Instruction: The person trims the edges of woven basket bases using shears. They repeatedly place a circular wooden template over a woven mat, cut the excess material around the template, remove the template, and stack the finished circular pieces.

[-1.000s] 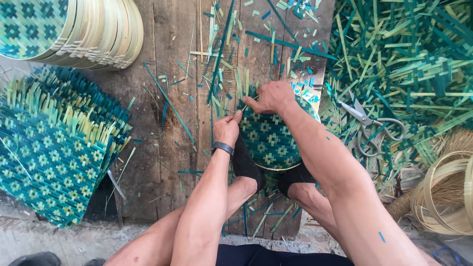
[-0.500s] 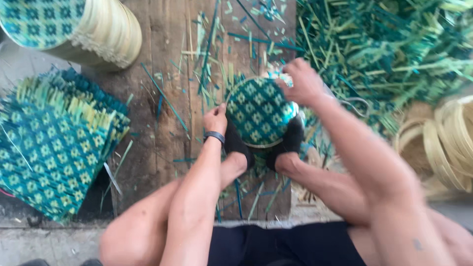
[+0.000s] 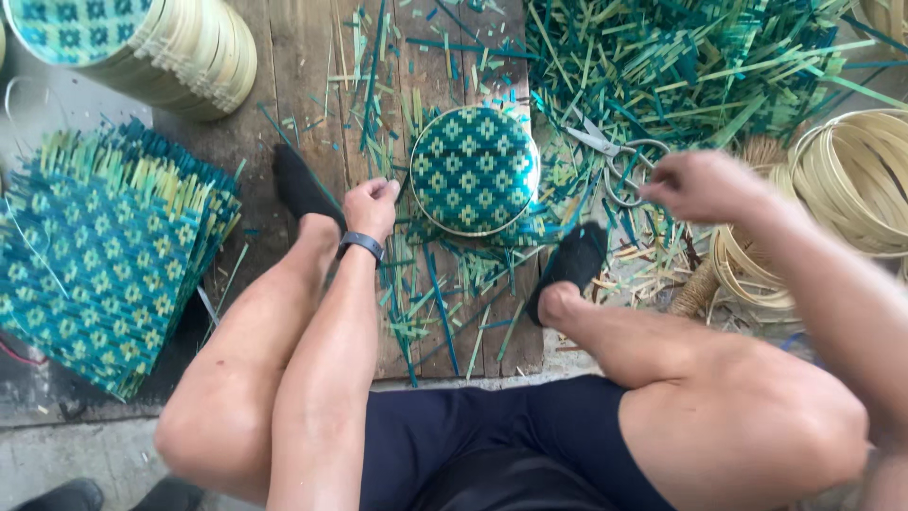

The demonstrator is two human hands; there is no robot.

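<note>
A round woven disc (image 3: 473,170) with a teal and pale green diamond pattern and a pale hoop rim lies flat on the wooden boards (image 3: 322,114) between my two black-socked feet. My left hand (image 3: 371,206), with a dark band on the wrist, rests with curled fingers just beside the disc's left rim. My right hand (image 3: 700,185) is out to the right, blurred, its fingertips at the handle loops of the metal scissors (image 3: 615,156). I cannot make out whether it grips them.
A stack of square woven teal mats (image 3: 104,265) lies at the left. Stacked finished hoop-rimmed discs (image 3: 151,47) sit at the top left. Loose green and teal strips (image 3: 681,66) are heaped at the top right, and pale bamboo hoops (image 3: 851,180) lie at the right.
Both hands were on the disc, held up between my feet. Now the disc lies flat, my feet have spread apart, and my right hand has moved right to the scissors.
</note>
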